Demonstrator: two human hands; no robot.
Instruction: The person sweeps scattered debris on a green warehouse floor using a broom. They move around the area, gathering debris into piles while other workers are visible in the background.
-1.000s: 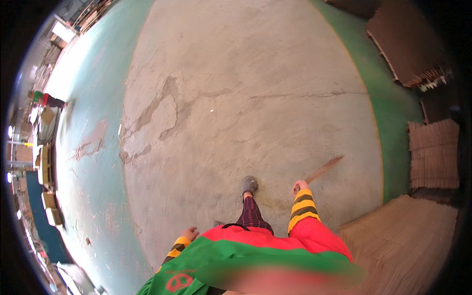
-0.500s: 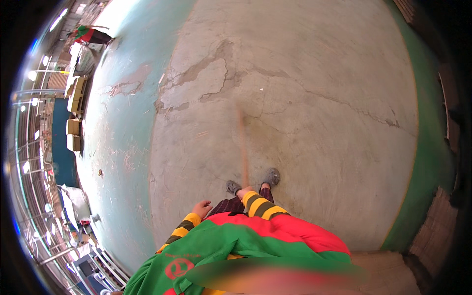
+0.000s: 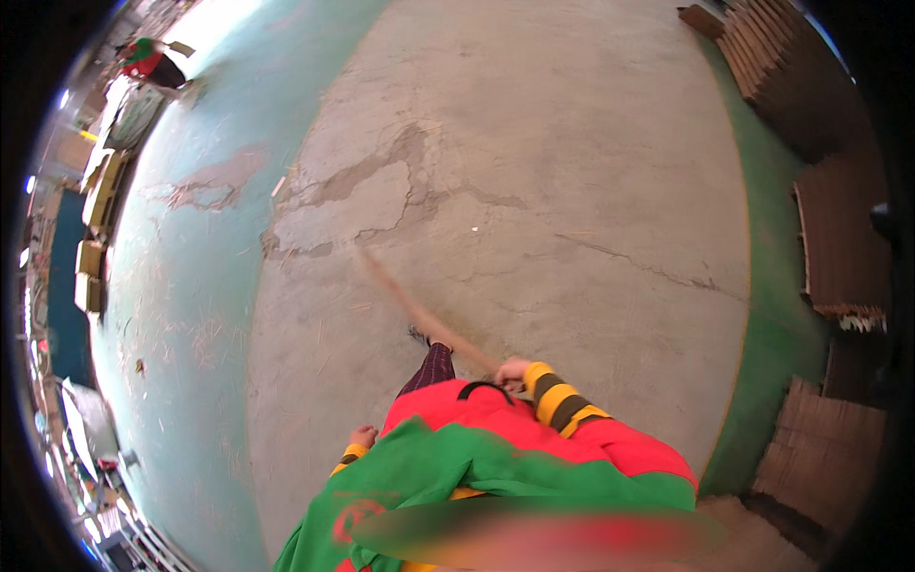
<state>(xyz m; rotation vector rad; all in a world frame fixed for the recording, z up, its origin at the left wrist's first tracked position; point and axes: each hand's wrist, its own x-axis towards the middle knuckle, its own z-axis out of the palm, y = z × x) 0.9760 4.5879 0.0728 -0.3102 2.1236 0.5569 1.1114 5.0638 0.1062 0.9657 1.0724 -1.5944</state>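
Observation:
My right hand point(image 3: 513, 371) is closed around one end of a long, thin brown strip point(image 3: 419, 310) in front of my waist. The strip slants away to the far left over the concrete floor point(image 3: 591, 172). Motion blurs it and makes it look slightly bent, so its material cannot be made out. My left hand point(image 3: 363, 437) hangs low at my left side, partly behind my red and green top. Nothing shows in it, and its fingers are too small and hidden to read. One foot point(image 3: 417, 334) shows ahead of me.
Stacks of flat brown cardboard point(image 3: 843, 238) line the right side, with another stack point(image 3: 815, 448) nearer me. Cracks and pale scraps mark the floor. Yellowish boxes point(image 3: 89, 276) stand along the left. Far left, another person point(image 3: 152, 65) bends forward.
The brown strip has swung left from pointing nearly straight ahead. My right hand has moved a little right, my left hand lower and back. The view has shifted, showing more cardboard on the right.

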